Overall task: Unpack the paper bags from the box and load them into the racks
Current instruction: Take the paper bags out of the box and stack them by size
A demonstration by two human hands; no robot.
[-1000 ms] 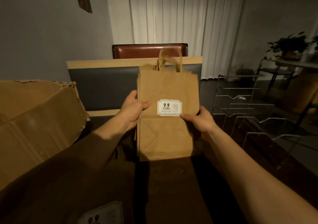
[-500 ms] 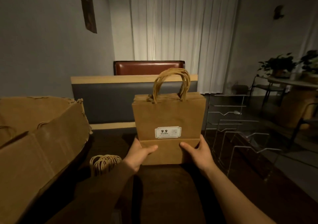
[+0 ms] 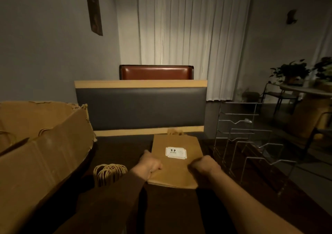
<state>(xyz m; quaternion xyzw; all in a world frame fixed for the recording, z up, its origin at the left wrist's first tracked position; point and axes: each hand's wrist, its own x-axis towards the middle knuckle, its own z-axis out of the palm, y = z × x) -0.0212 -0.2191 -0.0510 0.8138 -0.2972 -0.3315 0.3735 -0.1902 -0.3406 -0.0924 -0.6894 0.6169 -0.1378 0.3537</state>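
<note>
A flat stack of brown kraft paper bags (image 3: 175,163) lies tilted back on the dark wooden desk (image 3: 172,208), its folded bottom edge nearest the person and its twisted paper handles (image 3: 175,131) poking out at the far end. The paper is matte, creased at the bottom fold, and the top bag carries a small white rectangular label (image 3: 176,153) with notched corners, printed "9.9".

The left hand (image 3: 150,164) is curled into a fist over the left edge of the paper bags, fingers wrapped under and thumb on top, its grip clamped on the stack. The right hand (image 3: 204,164) is curled the same way on the right edge, grip closed on the stack. A dark sleeve covers the left forearm; the right forearm is bare.

Left of the paper bags stands a large corrugated cardboard box (image 3: 41,154), its flaps open and ragged along the torn edge; more bag handles show inside it. Between the box and the paper bags, just beside the left wrist, sits a bundle of twisted paper handles (image 3: 109,172) belonging to further bags, the bags themselves mostly hidden.

Right of the paper bags stands a wire rack (image 3: 251,144) of thin bright metal, with stepped tiers and notched front rails, holding nothing visible. Beyond the paper bags is a bench back (image 3: 140,108) padded in dark grey with pale wood trim, and behind that a reddish-brown leather seat back (image 3: 156,72) and white pleated curtains (image 3: 194,41).
</note>
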